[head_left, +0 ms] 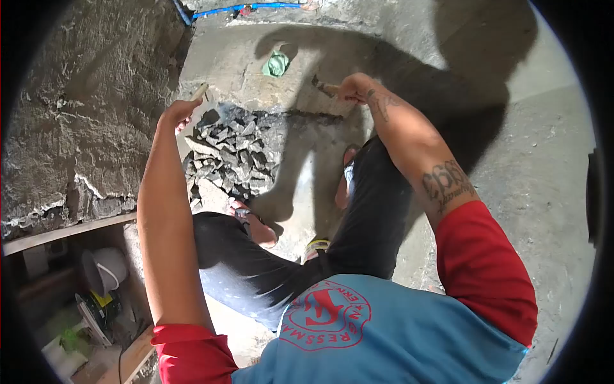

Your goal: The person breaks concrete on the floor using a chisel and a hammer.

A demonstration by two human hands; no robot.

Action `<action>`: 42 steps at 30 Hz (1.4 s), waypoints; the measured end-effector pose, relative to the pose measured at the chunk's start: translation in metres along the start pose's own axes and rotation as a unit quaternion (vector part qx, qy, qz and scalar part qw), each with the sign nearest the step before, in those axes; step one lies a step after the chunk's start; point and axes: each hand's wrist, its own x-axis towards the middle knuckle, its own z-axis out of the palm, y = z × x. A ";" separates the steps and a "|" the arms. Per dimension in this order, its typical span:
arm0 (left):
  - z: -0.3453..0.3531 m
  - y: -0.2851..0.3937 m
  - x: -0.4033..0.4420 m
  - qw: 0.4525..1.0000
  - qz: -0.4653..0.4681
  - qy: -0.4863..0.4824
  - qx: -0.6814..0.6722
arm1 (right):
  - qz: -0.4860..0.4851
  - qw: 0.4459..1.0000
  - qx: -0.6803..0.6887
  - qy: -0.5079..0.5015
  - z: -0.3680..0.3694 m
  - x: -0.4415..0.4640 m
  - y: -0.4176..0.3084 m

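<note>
My left hand [181, 115] is closed round a pale, slim object [200, 92] whose tip points up and right, close to the rough wall. What this object is, I cannot make out. On the right, my right hand [355, 88] grips the handle of a tool [325, 86] with a dark head, held above the concrete floor. Below and between the hands lies a heap of grey broken stones [233, 153]. A crumpled green bag or cloth [276, 64] rests on the concrete beyond them, left of the tool.
Rough wall [83, 115] stands at the left. Beneath it, a wooden-edged shelf [70, 235] holds a white bucket [105, 269] and other items. A blue pipe [256, 6] runs along the top. My sandalled feet stand near the stones.
</note>
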 end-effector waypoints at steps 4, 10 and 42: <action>0.005 -0.010 0.006 0.998 0.002 0.027 0.057 | 0.021 0.998 -0.058 0.029 0.000 -0.032 -0.005; 0.051 0.000 0.046 0.987 0.061 0.066 0.135 | -0.011 0.998 -0.065 0.005 -0.001 -0.005 0.012; 0.205 -0.045 0.034 0.966 -0.131 0.190 -0.116 | -0.049 0.976 0.011 0.213 -0.003 -0.045 0.022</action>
